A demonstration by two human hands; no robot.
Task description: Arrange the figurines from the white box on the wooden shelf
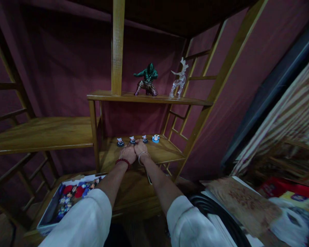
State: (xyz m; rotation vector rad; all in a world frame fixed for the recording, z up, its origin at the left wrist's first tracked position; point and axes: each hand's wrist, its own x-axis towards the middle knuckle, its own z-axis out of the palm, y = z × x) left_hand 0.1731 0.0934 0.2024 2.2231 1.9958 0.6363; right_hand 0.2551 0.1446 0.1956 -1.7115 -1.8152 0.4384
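Note:
Four-legged-shelf detail aside, a row of small figurines stands on the lower wooden shelf (pixel 167 151). My left hand (pixel 128 153), with a red bead bracelet, and my right hand (pixel 141 147), with a pale bangle, meet at the second figurine from the left (pixel 132 139). Both hands are closed, their curled fingers at its dark base, partly hidden by the hands themselves. To its left is a similar figurine (pixel 120 141) on a dark base. Just right of my right hand is another one (pixel 144 138), then a figurine with a light blue base (pixel 156 138).
Above, a shelf holds a green crouching figure (pixel 147 80) and a clear deer ornament (pixel 179 79). A box (pixel 45 219) full of small toys sits at lower left. A wooden post (pixel 94 137) borders the compartment. Cardboard (pixel 243 199) and a plastic bag (pixel 289 219) lie at right.

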